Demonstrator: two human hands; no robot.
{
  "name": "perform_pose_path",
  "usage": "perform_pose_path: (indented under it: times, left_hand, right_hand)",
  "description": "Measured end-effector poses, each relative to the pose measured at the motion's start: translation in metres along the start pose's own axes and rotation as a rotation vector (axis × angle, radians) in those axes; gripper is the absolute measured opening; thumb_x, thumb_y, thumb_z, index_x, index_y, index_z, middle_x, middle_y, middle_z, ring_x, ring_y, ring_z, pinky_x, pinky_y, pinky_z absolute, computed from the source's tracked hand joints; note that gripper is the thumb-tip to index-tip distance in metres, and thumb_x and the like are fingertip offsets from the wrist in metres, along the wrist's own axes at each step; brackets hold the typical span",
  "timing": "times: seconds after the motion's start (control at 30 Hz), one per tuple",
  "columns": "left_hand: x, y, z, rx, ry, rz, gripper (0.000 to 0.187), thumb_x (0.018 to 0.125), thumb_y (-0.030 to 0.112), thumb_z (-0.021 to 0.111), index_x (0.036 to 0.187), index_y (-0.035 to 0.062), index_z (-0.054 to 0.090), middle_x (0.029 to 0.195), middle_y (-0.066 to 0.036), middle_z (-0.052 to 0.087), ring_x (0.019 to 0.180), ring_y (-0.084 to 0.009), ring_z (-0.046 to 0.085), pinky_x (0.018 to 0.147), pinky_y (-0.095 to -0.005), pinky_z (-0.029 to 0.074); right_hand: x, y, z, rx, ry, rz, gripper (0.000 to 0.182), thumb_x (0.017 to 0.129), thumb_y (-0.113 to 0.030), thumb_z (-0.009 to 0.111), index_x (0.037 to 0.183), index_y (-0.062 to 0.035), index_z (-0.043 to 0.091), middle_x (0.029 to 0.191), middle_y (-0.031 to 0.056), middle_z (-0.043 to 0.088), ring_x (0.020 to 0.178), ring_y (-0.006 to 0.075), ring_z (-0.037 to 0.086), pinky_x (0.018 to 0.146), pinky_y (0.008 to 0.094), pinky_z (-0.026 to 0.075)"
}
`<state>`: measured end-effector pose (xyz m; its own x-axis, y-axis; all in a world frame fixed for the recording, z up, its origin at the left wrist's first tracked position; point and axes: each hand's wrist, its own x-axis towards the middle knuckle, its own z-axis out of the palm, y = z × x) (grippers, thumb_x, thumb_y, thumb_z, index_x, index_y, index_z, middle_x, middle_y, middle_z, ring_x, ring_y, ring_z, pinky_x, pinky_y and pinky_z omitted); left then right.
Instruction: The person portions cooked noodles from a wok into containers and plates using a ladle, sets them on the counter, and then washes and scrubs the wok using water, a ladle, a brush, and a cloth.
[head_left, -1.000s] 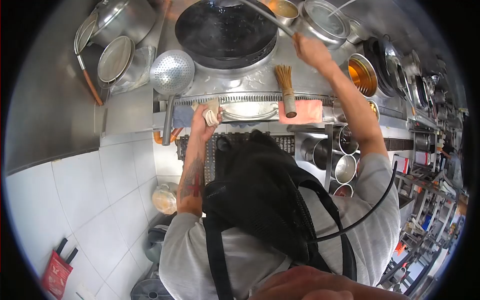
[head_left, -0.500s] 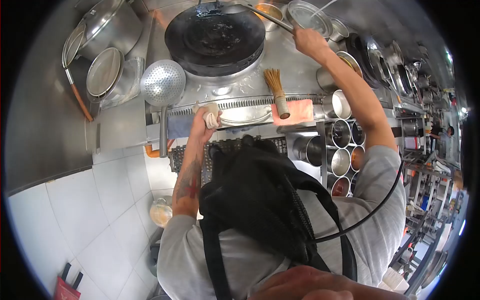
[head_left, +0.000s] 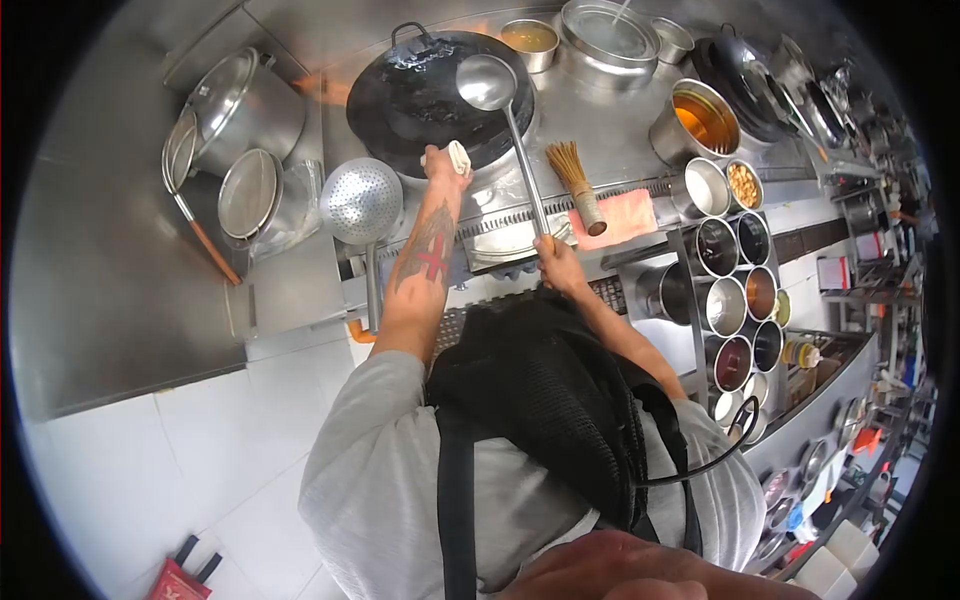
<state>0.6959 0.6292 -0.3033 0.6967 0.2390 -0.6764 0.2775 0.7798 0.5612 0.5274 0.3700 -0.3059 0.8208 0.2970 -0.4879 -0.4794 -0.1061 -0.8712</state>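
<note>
A dark wok (head_left: pixel 400 120) sits on the burner, with flame showing at its left. My left hand (head_left: pixel 443 172) is closed on a folded white cloth (head_left: pixel 459 157) at the wok's near rim; whether it also grips the rim is hidden. My right hand (head_left: pixel 562 270) is wrapped round the handle end of a long metal ladle (head_left: pixel 522 160). The ladle's bowl is over the right side of the wok. To the right of the ladle lies a bamboo wok brush (head_left: pixel 577 190), partly on a pink cloth (head_left: pixel 625 216).
A perforated strainer (head_left: pixel 362 200) rests left of my left arm, near a lidded pot (head_left: pixel 245 110). Behind the wok stand a pot of yellowish liquid (head_left: pixel 530 42) and a larger water-filled pot (head_left: pixel 610 40). Several seasoning containers (head_left: pixel 726 305) fill a rack at right.
My left hand has moved forward with the cloth to the wok's rim. My right hand has come back toward my body, drawing the ladle from the back right to the front.
</note>
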Motion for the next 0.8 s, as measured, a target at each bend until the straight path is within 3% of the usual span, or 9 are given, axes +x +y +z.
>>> perform_pose_path:
  times: [0.13, 0.2, 0.23, 0.3, 0.43, 0.47, 0.6, 0.67, 0.8]
  left_hand:
    - [-0.017, 0.013, 0.013, -0.107, 0.135, -0.099, 0.029, 0.087, 0.039, 0.048, 0.092, 0.0115, 0.056, 0.080, -0.003, 0.059, 0.066, -0.0217, 0.056, 0.056, -0.0414, 0.043]
    - [0.038, 0.004, 0.000, -0.092, 0.033, -0.013, 0.018, 0.086, 0.027, 0.052, 0.094, 0.0116, 0.054, 0.079, -0.006, 0.058, 0.063, -0.0218, 0.056, 0.052, -0.0375, 0.045]
    - [0.063, 0.001, -0.018, -0.040, -0.210, -0.017, 0.013, 0.085, 0.018, 0.053, 0.096, 0.0103, 0.051, 0.078, -0.008, 0.057, 0.060, -0.0217, 0.056, 0.049, -0.0324, 0.046]
    - [-0.012, 0.000, 0.012, -0.052, 0.095, 0.105, 0.015, 0.088, 0.017, 0.052, 0.099, 0.0083, 0.049, 0.078, -0.009, 0.056, 0.059, -0.0218, 0.056, 0.047, -0.0327, 0.046]
    - [-0.017, 0.021, -0.051, 0.058, 0.028, 0.117, 0.014, 0.091, 0.017, 0.052, 0.103, 0.0100, 0.048, 0.082, -0.009, 0.056, 0.067, -0.0210, 0.057, 0.051, -0.0323, 0.050]
    - [-0.028, 0.036, -0.057, 0.101, 0.025, 0.108, 0.015, 0.091, 0.018, 0.051, 0.100, 0.0085, 0.046, 0.074, -0.009, 0.054, 0.054, -0.0218, 0.055, 0.034, -0.0332, 0.039]
    - [-0.039, 0.109, -0.090, 0.419, -0.146, 0.077, 0.014, 0.093, 0.019, 0.049, 0.093, 0.0056, 0.044, 0.064, -0.009, 0.050, 0.043, -0.0173, 0.047, 0.028, -0.0255, 0.028]
    - [-0.063, 0.144, -0.092, 0.596, -0.169, 0.126, 0.017, 0.092, 0.018, 0.051, 0.090, 0.0016, 0.045, 0.063, -0.010, 0.051, 0.040, -0.0165, 0.045, 0.028, -0.0252, 0.027]
    - [-0.080, 0.201, -0.107, 0.981, -0.027, 0.389, 0.021, 0.089, 0.023, 0.056, 0.081, 0.0039, 0.054, 0.060, -0.006, 0.054, 0.041, -0.0150, 0.049, 0.030, -0.0280, 0.032]
  right_hand:
    - [-0.043, -0.032, -0.020, 0.241, -0.049, 0.000, 0.027, 0.094, -0.034, 0.056, 0.086, -0.0099, 0.046, 0.057, -0.0046, 0.039, 0.039, 0.0048, 0.033, 0.034, 0.0225, 0.030]
    - [-0.063, -0.044, -0.036, 0.257, 0.014, 0.001, 0.027, 0.094, -0.034, 0.056, 0.090, -0.0094, 0.046, 0.057, -0.0046, 0.039, 0.039, 0.0048, 0.034, 0.034, 0.0226, 0.030]
    - [-0.066, -0.039, -0.044, 0.251, 0.041, -0.044, 0.028, 0.094, -0.035, 0.056, 0.092, -0.0092, 0.046, 0.057, -0.0043, 0.039, 0.039, 0.0050, 0.035, 0.034, 0.0228, 0.030]
    - [-0.077, -0.036, -0.059, 0.246, 0.077, -0.102, 0.029, 0.094, -0.036, 0.056, 0.093, -0.0090, 0.046, 0.057, -0.0041, 0.040, 0.039, 0.0052, 0.036, 0.034, 0.0230, 0.031]
    - [-0.093, -0.032, -0.093, 0.067, 0.275, -0.122, 0.030, 0.094, -0.036, 0.055, 0.089, -0.0074, 0.047, 0.056, -0.0026, 0.043, 0.039, 0.0067, 0.041, 0.034, 0.0239, 0.034]
    - [-0.095, -0.034, -0.100, 0.060, 0.275, -0.120, 0.031, 0.094, -0.036, 0.055, 0.087, -0.0067, 0.047, 0.056, -0.0023, 0.044, 0.039, 0.0068, 0.041, 0.034, 0.0243, 0.034]
    - [-0.104, -0.052, -0.116, -0.154, 0.326, -0.156, 0.032, 0.092, -0.034, 0.057, 0.081, -0.0044, 0.049, 0.057, 0.0022, 0.048, 0.042, 0.0113, 0.047, 0.038, 0.0299, 0.039]
    - [-0.081, -0.034, -0.130, -0.572, 0.464, -0.324, 0.031, 0.091, -0.031, 0.056, 0.087, -0.0011, 0.053, 0.060, 0.0084, 0.054, 0.049, 0.0183, 0.054, 0.048, 0.0368, 0.044]
    - [-0.069, -0.069, -0.122, -0.595, 0.333, -0.378, 0.032, 0.090, -0.032, 0.053, 0.094, 0.0004, 0.056, 0.069, 0.0137, 0.062, 0.060, 0.0219, 0.060, 0.056, 0.0387, 0.046]
